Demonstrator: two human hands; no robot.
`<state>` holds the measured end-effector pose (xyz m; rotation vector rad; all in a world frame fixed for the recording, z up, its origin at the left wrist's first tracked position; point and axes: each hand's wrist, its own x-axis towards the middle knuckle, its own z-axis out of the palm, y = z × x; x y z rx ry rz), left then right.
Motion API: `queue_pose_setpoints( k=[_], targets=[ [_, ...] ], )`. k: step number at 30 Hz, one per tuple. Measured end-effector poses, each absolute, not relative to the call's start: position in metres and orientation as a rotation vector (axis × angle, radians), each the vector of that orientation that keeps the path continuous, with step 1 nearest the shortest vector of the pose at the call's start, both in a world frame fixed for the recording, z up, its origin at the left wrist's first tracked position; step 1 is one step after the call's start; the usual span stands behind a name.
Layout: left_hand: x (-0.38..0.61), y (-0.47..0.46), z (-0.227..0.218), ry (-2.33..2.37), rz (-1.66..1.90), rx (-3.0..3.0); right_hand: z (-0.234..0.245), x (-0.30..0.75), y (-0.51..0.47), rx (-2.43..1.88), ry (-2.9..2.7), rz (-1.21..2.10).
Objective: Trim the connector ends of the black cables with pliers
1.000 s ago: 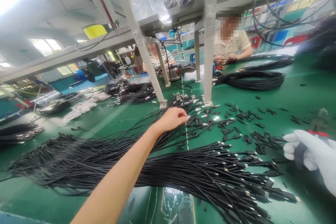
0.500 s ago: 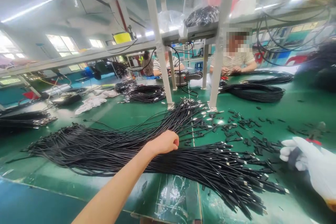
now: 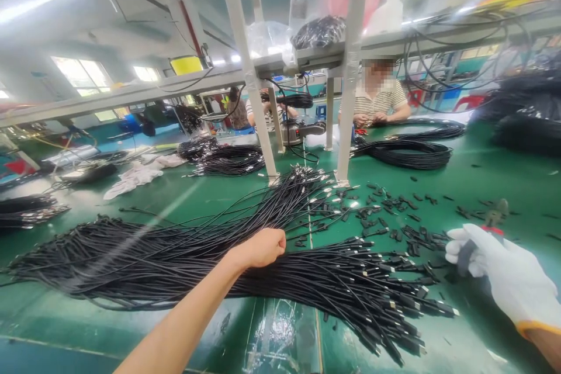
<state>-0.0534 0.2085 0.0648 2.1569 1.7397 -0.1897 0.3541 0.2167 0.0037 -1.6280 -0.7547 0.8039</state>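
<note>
My left hand (image 3: 264,246), bare, is closed in a fist over a long bundle of black cables (image 3: 166,269) lying across the table. What sits inside its curled fingers is hidden. Pale-tipped connectors (image 3: 394,298) fan out at the bundle's right end. A second bunch of cables (image 3: 267,204) runs behind the hand toward the shelf post. Off to the right, my right hand (image 3: 495,263) wears a white glove with an orange cuff. Its fingers are wrapped round red-and-dark-handled pliers (image 3: 498,213), jaws pointing away from me. Small black pieces (image 3: 394,204) lie scattered between the hands and the posts.
The green table (image 3: 210,333) carries coiled black cables (image 3: 403,153) at the back right and another coil (image 3: 232,159) behind the left post (image 3: 248,70). A white cloth (image 3: 135,178) lies at the left. Across the table, a person in a striped shirt (image 3: 377,106) works.
The view has turned right, so most things sit further left. More of the gloved hand and the pliers shows. In the background, a person now holds up a black coil.
</note>
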Motion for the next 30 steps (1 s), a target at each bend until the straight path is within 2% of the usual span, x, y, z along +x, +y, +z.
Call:
queue_pose_setpoints(
  k=[10, 30],
  targets=[
    [-0.064, 0.212, 0.078, 1.749, 0.033, 2.047, -0.009, 0.363, 0.223, -1.602, -0.736, 0.883],
    [-0.053, 0.218, 0.075, 1.703, -0.169, 1.926, 0.001, 0.357, 0.217, -1.594, -0.739, 0.891]
  ],
)
